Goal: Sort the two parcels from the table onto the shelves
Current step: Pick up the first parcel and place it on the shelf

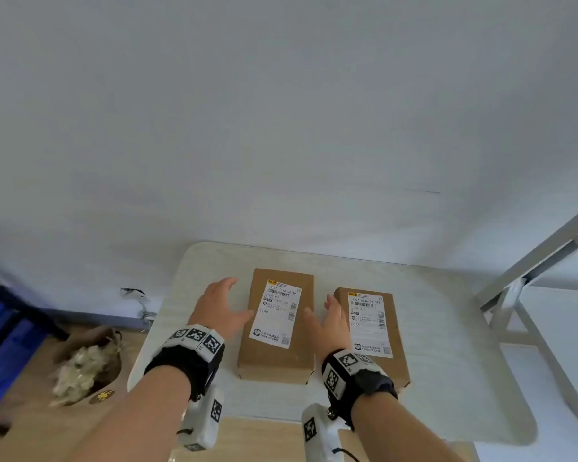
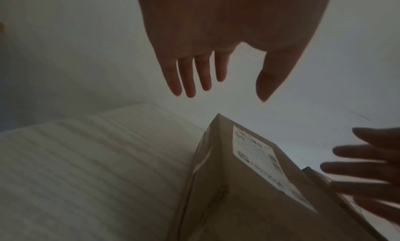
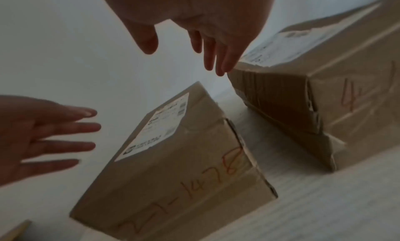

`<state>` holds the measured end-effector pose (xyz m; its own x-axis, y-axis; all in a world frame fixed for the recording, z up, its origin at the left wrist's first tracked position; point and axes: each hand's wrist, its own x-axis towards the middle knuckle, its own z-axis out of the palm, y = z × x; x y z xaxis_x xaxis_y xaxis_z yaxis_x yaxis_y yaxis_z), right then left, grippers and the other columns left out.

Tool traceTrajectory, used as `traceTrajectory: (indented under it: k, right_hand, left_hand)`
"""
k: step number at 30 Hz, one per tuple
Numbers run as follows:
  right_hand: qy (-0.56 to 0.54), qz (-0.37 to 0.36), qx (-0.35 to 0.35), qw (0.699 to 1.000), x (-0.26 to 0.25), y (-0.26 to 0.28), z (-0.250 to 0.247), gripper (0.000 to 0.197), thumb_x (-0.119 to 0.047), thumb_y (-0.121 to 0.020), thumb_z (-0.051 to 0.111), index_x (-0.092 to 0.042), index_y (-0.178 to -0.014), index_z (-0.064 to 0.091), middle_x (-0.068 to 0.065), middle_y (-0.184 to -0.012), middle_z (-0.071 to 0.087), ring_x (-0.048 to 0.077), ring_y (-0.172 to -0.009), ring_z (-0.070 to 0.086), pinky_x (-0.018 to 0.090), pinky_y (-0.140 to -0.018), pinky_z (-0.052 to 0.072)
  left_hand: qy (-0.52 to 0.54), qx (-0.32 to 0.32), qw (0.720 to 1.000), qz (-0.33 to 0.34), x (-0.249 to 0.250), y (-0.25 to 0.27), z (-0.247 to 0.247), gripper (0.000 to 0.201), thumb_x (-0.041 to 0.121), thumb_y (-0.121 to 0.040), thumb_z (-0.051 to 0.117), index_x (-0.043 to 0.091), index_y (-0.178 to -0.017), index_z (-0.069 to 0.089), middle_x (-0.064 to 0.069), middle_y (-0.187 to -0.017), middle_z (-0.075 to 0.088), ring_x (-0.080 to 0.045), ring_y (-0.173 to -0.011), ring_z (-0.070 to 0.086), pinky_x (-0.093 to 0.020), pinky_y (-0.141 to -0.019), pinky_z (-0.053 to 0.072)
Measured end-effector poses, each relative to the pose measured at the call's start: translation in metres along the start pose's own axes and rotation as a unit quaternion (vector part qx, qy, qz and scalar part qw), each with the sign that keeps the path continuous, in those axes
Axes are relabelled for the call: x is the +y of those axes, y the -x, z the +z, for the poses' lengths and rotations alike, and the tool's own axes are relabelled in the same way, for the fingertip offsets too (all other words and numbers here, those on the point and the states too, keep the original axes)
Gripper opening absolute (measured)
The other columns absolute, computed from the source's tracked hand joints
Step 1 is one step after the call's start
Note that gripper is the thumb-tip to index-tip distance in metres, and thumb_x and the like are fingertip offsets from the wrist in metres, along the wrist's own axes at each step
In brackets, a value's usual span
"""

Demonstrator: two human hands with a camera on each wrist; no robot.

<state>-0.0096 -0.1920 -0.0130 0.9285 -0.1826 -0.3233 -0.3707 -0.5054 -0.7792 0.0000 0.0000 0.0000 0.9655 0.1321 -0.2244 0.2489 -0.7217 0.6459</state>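
Two brown cardboard parcels with white shipping labels lie side by side on a pale table (image 1: 447, 328). The left parcel (image 1: 277, 328) (image 2: 249, 185) (image 3: 173, 159) sits between my hands. My left hand (image 1: 221, 308) (image 2: 216, 70) hovers open just off its left side, fingers straight and spread. My right hand (image 1: 327, 321) (image 3: 194, 44) is open in the gap between the two boxes, palm facing the left parcel. The right parcel (image 1: 371, 331) (image 3: 314, 73) lies just beyond that hand. Neither hand holds anything.
A grey metal shelf frame (image 1: 541, 261) rises at the right edge, with a white shelf board (image 1: 561, 328) below it. A brown paper bag with pale stuffing (image 1: 87, 365) lies on the wooden floor at the left, next to blue crates (image 1: 4, 345). A white wall stands behind the table.
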Motion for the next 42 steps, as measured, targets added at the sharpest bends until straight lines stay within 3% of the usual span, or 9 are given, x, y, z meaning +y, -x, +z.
traceTrajectory:
  k: [12,17,20,27,30,32,36,40,42]
  right_hand:
    - [-0.05,0.066,-0.073,0.994,0.029,-0.022,0.016,0.066,-0.019,-0.09,0.052,-0.022,-0.147,0.019,0.006,-0.15,0.032,0.025,-0.131,0.041,0.046,-0.107,0.039]
    - [-0.066,0.066,-0.093,0.991,0.035,-0.025,0.019,0.061,-0.013,-0.09,0.049,-0.028,-0.144,0.024,0.004,-0.138,0.048,0.022,-0.116,0.055,0.041,-0.097,0.049]
    - [-0.071,0.067,-0.096,0.991,0.033,-0.025,0.017,0.061,-0.01,-0.09,0.048,-0.027,-0.144,0.024,0.003,-0.138,0.051,0.021,-0.117,0.055,0.04,-0.098,0.049]
    - [-0.093,0.022,-0.068,0.993,0.008,-0.019,0.0,0.061,-0.01,-0.091,0.047,-0.029,-0.144,0.025,0.003,-0.142,0.047,0.023,-0.121,0.054,0.043,-0.097,0.05]
    - [-0.108,-0.019,-0.056,0.992,-0.014,-0.014,-0.014,0.058,-0.011,-0.091,0.047,-0.03,-0.142,0.028,0.001,-0.139,0.049,0.015,-0.105,0.059,0.03,-0.081,0.054]
    - [-0.115,-0.047,-0.047,0.991,-0.03,-0.008,-0.024,0.056,-0.011,-0.091,0.046,-0.029,-0.142,0.029,0.001,-0.137,0.05,0.006,-0.09,0.057,0.019,-0.068,0.049]
    - [-0.137,-0.091,-0.027,0.986,-0.067,0.009,-0.047,0.055,-0.012,-0.092,0.045,-0.031,-0.141,0.029,0.0,-0.135,0.05,0.001,-0.081,0.055,0.014,-0.06,0.044]
    - [-0.164,-0.145,-0.004,0.976,-0.104,0.031,-0.072,0.055,-0.011,-0.091,0.044,-0.032,-0.139,0.03,-0.001,-0.134,0.05,0.002,-0.082,0.057,0.02,-0.066,0.047]
    - [-0.175,-0.176,0.005,0.969,-0.123,0.044,-0.086,0.055,-0.009,-0.091,0.044,-0.032,-0.139,0.031,-0.005,-0.128,0.051,-0.001,-0.082,0.057,0.017,-0.064,0.046]
  left_hand:
    - [0.083,-0.064,0.992,-0.076,-0.015,-0.01,0.036,0.073,0.018,-0.074,0.072,0.022,-0.136,0.035,-0.008,-0.138,0.042,-0.027,-0.117,0.05,-0.04,-0.099,0.042]
    - [0.121,-0.076,0.986,-0.083,-0.02,-0.009,0.045,0.064,0.014,-0.078,0.068,0.025,-0.133,0.038,-0.005,-0.128,0.054,-0.023,-0.112,0.053,-0.038,-0.093,0.046]
    - [0.143,-0.075,0.983,-0.083,-0.017,-0.006,0.045,0.063,0.013,-0.079,0.068,0.027,-0.132,0.038,-0.003,-0.123,0.055,-0.023,-0.108,0.055,-0.043,-0.091,0.049]
    - [0.172,-0.043,0.984,-0.017,0.002,0.001,0.019,0.06,0.016,-0.078,0.068,0.031,-0.129,0.04,-0.001,-0.12,0.055,-0.017,-0.089,0.063,-0.043,-0.083,0.054]
    - [0.174,-0.019,0.984,0.018,0.017,0.006,-0.002,0.059,0.018,-0.079,0.068,0.032,-0.129,0.039,0.0,-0.12,0.054,-0.014,-0.088,0.063,-0.043,-0.083,0.054]
    - [0.178,-0.003,0.983,0.045,0.029,0.011,-0.018,0.059,0.018,-0.08,0.067,0.031,-0.129,0.04,-0.001,-0.12,0.054,-0.013,-0.087,0.063,-0.042,-0.082,0.054]
    - [0.185,0.031,0.978,0.094,0.056,0.022,-0.052,0.059,0.016,-0.08,0.067,0.029,-0.13,0.04,-0.001,-0.12,0.055,-0.012,-0.085,0.063,-0.033,-0.075,0.053]
    - [0.185,0.066,0.969,0.147,0.085,0.037,-0.088,0.059,0.016,-0.08,0.067,0.031,-0.13,0.04,0.0,-0.119,0.054,-0.009,-0.085,0.06,-0.023,-0.066,0.048]
    - [0.184,0.084,0.963,0.178,0.1,0.046,-0.107,0.058,0.018,-0.08,0.067,0.033,-0.129,0.039,0.002,-0.119,0.053,-0.008,-0.087,0.059,-0.021,-0.065,0.047]
